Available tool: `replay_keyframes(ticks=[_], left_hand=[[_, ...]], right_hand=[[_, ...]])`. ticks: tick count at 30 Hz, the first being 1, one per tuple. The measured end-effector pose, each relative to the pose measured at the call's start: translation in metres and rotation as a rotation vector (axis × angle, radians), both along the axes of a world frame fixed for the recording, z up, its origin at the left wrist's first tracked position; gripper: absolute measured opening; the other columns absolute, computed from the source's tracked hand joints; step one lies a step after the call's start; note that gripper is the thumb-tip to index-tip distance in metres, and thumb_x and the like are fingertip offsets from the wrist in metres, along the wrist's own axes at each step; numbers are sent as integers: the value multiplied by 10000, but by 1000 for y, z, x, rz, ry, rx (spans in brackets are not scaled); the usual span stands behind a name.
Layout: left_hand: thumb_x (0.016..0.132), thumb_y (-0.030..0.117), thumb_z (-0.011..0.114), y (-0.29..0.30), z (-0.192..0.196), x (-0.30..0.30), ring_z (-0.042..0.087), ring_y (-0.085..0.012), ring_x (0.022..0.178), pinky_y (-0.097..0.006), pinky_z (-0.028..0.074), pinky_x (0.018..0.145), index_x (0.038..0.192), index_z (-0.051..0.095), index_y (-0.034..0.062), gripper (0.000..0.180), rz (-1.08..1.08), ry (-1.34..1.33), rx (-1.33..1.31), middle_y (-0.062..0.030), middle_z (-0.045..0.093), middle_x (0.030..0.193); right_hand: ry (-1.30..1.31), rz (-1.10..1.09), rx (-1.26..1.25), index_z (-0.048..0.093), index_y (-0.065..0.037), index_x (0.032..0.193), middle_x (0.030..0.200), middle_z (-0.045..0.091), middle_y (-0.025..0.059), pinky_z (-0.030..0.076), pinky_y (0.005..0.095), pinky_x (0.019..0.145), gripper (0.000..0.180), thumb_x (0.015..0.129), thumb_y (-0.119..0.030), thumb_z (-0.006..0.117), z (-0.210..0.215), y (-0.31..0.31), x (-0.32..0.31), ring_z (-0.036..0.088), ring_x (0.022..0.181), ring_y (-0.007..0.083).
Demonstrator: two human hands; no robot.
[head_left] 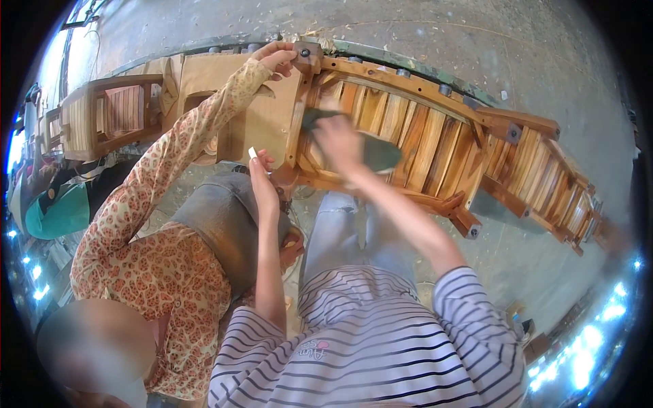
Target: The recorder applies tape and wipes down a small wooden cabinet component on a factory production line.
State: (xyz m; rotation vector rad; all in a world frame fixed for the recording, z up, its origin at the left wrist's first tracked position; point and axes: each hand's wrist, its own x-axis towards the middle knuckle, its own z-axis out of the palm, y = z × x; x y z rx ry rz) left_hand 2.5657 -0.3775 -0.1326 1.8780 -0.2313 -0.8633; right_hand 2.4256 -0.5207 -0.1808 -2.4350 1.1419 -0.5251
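Green cloth (381, 155) lies on wooden slats (416, 139) beneath a worker's right hand (338, 141), grip too blurred to tell; the left hand (264, 180) pinches a white stick (252, 153). Even pressure should serve best.

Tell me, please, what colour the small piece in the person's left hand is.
The small piece is white, seen in the head view.
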Motion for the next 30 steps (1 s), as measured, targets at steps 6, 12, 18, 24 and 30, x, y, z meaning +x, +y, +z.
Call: replay_keyframes(ticks=[6,12,18,24,30], left_hand=[[1041,356,366,-7,16,-1,408,-77,775,-235,365,648,1246,501,63,382,42,-67,104,1,523,983],[1038,328,387,-7,13,-10,424,-88,826,-233,362,694,1267,504,48,380,31,-138,140,-6,526,976],[1031,328,374,-15,14,-27,439,-108,866,-253,349,757,1260,523,48,390,50,-69,108,-2,531,985],[1039,306,377,-23,17,-41,465,-128,894,-276,363,867,1220,534,27,369,49,-96,115,-21,550,975],[1026,306,410,-26,18,-57,470,-125,894,-272,363,856,1225,536,31,362,75,-94,104,-16,550,980]], right_hand=[[354,321,-193,596,-166,1035,944,542,71,493,328,536,329,715,-140,665,14,-77,-38,605,670,209],[651,-116,-283,601,-115,1110,1051,552,149,508,395,547,297,817,-75,568,28,-88,-256,621,663,295],[428,-618,433,458,-74,1159,1191,496,231,524,543,681,330,837,-64,535,19,-6,-175,620,823,466],[-107,246,175,585,-148,1119,1047,539,123,560,384,703,356,775,-64,626,-15,7,-30,632,806,288],[-32,396,-279,663,-194,965,978,629,51,526,353,625,154,811,-189,654,-16,-118,-99,637,788,253]])
